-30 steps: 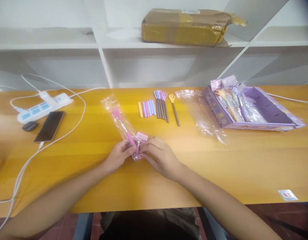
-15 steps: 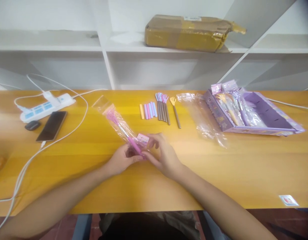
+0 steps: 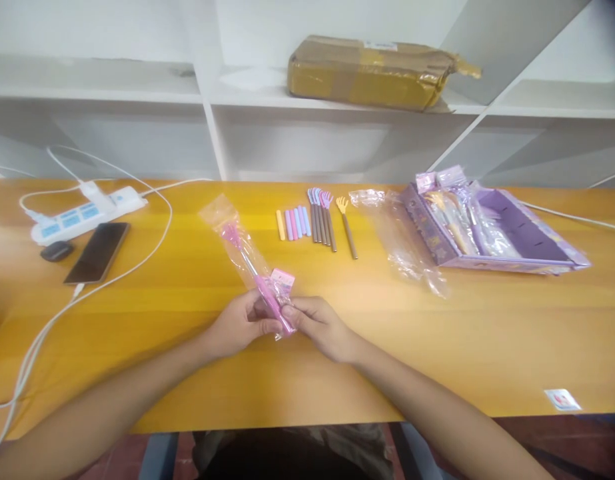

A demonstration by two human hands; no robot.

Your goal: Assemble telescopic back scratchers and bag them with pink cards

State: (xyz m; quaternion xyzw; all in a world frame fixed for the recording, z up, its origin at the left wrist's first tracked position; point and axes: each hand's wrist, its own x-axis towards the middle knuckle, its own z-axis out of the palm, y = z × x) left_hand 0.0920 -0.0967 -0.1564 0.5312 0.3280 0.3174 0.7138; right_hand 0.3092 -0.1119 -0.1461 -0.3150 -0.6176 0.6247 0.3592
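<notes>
A pink back scratcher (image 3: 264, 288) in a clear plastic sleeve (image 3: 218, 208) slants above the table, its claw end pointing to the far left. My left hand (image 3: 242, 324) is closed around its handle from the left. From the right, my right hand (image 3: 323, 325) pinches the handle near its lower end. A small pink label card (image 3: 282, 281) shows at the bag, just above my fingers. Beyond the hands lie several loose handle grips (image 3: 294, 223) in yellow, pink, purple and blue, several scratcher heads on metal rods (image 3: 323, 220), and a single yellow one (image 3: 348, 227).
Empty clear bags (image 3: 394, 230) lie beside a purple box (image 3: 497, 230) holding packed scratchers. On the left are a power strip (image 3: 90, 215), a phone (image 3: 98, 253), a black earbud case (image 3: 56, 251) and white cables. A taped parcel (image 3: 370, 73) rests on the shelf; a sticker card (image 3: 562, 400) lies front right.
My right hand has moved from the bag's edge by the label down onto the handle end, its fingers now closed. The bagged scratcher has shifted slightly toward me.
</notes>
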